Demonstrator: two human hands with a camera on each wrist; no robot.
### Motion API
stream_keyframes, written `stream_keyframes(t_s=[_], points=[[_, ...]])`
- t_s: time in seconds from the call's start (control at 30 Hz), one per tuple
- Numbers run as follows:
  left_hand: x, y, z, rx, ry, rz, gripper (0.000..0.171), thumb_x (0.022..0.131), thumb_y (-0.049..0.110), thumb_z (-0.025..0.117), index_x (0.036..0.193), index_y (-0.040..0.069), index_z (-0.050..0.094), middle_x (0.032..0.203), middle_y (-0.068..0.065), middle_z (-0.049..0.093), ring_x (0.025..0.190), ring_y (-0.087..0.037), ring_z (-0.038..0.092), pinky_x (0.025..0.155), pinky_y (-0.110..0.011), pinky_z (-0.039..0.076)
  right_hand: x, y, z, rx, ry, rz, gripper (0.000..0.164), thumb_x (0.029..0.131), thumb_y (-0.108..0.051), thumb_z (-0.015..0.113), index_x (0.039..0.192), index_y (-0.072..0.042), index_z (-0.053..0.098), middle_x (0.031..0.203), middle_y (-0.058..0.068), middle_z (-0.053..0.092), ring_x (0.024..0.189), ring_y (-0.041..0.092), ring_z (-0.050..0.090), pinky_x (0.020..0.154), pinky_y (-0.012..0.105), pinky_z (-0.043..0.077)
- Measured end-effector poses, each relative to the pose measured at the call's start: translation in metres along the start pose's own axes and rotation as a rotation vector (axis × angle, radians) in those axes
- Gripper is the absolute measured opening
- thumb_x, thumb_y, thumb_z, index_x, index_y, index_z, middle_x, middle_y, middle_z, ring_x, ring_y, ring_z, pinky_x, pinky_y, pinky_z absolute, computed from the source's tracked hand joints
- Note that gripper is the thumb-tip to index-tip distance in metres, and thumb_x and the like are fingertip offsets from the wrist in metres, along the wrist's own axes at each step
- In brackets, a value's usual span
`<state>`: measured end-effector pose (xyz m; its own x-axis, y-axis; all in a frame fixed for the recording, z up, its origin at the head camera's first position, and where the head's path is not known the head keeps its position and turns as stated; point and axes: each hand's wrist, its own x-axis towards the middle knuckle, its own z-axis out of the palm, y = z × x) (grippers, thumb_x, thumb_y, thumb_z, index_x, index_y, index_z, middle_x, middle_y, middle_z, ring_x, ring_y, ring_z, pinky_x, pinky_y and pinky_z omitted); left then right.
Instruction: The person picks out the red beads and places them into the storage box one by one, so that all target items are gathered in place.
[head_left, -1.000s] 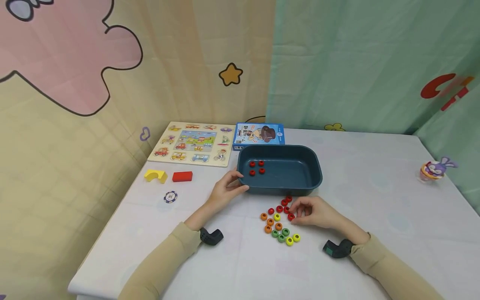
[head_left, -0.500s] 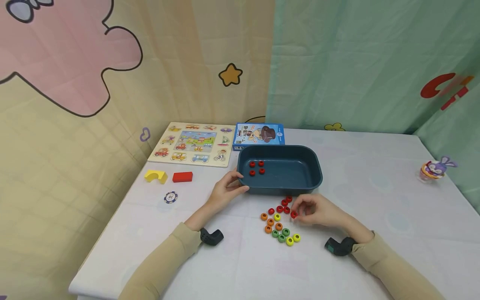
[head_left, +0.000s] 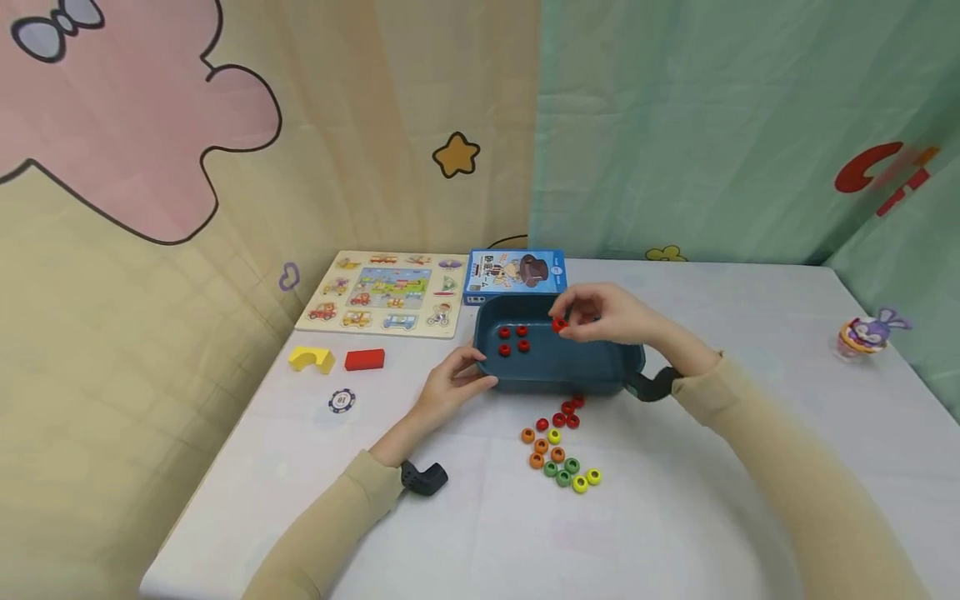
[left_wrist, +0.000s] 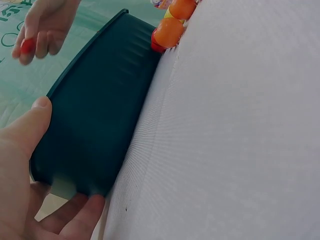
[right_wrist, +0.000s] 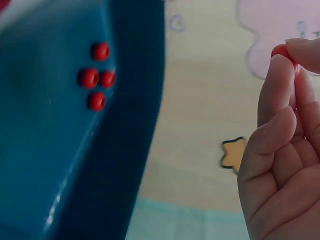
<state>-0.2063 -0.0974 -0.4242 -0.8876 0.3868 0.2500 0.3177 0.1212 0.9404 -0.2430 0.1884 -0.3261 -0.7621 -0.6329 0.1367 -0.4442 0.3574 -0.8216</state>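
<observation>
My right hand point(head_left: 611, 315) is above the dark blue plastic tray point(head_left: 572, 367), pinching a red bead point(head_left: 559, 324) between thumb and fingertips. In the right wrist view, the thumb and index finger squeeze this bead point(right_wrist: 283, 50). Several red beads point(right_wrist: 97, 101) lie on the tray's floor near its left end. My left hand point(head_left: 448, 379) holds the tray's left front corner; in the left wrist view its thumb point(left_wrist: 37, 117) is at the rim and its fingers wrap the lower end. Before the tray lie loose red beads point(head_left: 558, 420), orange beads point(head_left: 541, 446), green beads point(head_left: 563, 478) and yellow beads point(head_left: 580, 484).
Behind the tray sits a blue box point(head_left: 516, 275), beside a wooden picture puzzle point(head_left: 390, 320). To the left are a yellow arch block point(head_left: 322, 358), a red block point(head_left: 364, 360) and a poker chip point(head_left: 342, 401). A purple rabbit figure point(head_left: 866, 335) stands far right.
My right hand has picked a red bead out of the loose group and carried it up and away from me, over the tray. The left hand has stayed at the tray's corner.
</observation>
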Motion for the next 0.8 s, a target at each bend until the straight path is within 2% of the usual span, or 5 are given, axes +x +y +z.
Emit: stream_keyframes(t_s=[0.17, 0.3, 0.47, 0.6, 0.8], points=[[-0.001, -0.001, 0.0, -0.011, -0.006, -0.012, 0.035, 0.081, 0.013, 0.066, 0.108, -0.001, 0.048, 0.142, -0.017, 0.027, 0.118, -0.026, 0.044, 0.091, -0.039, 0.043, 0.046, 0.024, -0.008, -0.091, -0.04, 0.189, 0.036, 0.078, -0.023, 0.069, 0.107, -0.005, 0.059, 0.088, 0.006, 0.061, 0.071, 0.024, 0.056, 0.064, 0.03, 0.048], [-0.002, 0.0, 0.0, -0.004, -0.008, -0.016, 0.036, 0.081, 0.013, 0.066, 0.108, -0.001, 0.048, 0.142, -0.017, 0.027, 0.117, -0.024, 0.045, 0.09, -0.034, 0.044, 0.064, 0.05, -0.002, -0.124, -0.095, 0.244, 0.033, 0.078, -0.02, 0.068, 0.107, -0.005, 0.061, 0.092, 0.007, 0.061, 0.072, 0.02, 0.055, 0.069, 0.029, 0.047], [-0.003, 0.002, 0.001, 0.0, -0.012, -0.017, 0.035, 0.081, 0.013, 0.066, 0.108, -0.001, 0.048, 0.142, -0.018, 0.026, 0.117, -0.025, 0.044, 0.09, -0.034, 0.044, 0.065, 0.073, 0.011, -0.138, -0.126, 0.267, 0.027, 0.078, -0.012, 0.067, 0.103, -0.003, 0.062, 0.093, 0.007, 0.06, 0.072, 0.018, 0.053, 0.07, 0.027, 0.049], [-0.002, 0.003, 0.001, 0.003, -0.006, -0.012, 0.035, 0.081, 0.012, 0.066, 0.107, -0.003, 0.048, 0.141, -0.019, 0.027, 0.118, -0.025, 0.044, 0.091, -0.038, 0.043, 0.065, 0.083, 0.017, -0.232, -0.136, 0.274, 0.023, 0.077, -0.011, 0.066, 0.099, -0.005, 0.063, 0.09, 0.005, 0.061, 0.07, 0.016, 0.053, 0.066, 0.026, 0.05], [-0.002, 0.002, 0.0, -0.002, -0.006, -0.002, 0.035, 0.081, 0.011, 0.066, 0.107, -0.003, 0.048, 0.141, -0.019, 0.027, 0.118, -0.026, 0.043, 0.092, -0.042, 0.042, 0.066, 0.084, 0.021, -0.386, -0.12, 0.286, 0.019, 0.077, -0.014, 0.068, 0.096, -0.011, 0.065, 0.087, 0.001, 0.061, 0.069, 0.015, 0.054, 0.063, 0.026, 0.049]])
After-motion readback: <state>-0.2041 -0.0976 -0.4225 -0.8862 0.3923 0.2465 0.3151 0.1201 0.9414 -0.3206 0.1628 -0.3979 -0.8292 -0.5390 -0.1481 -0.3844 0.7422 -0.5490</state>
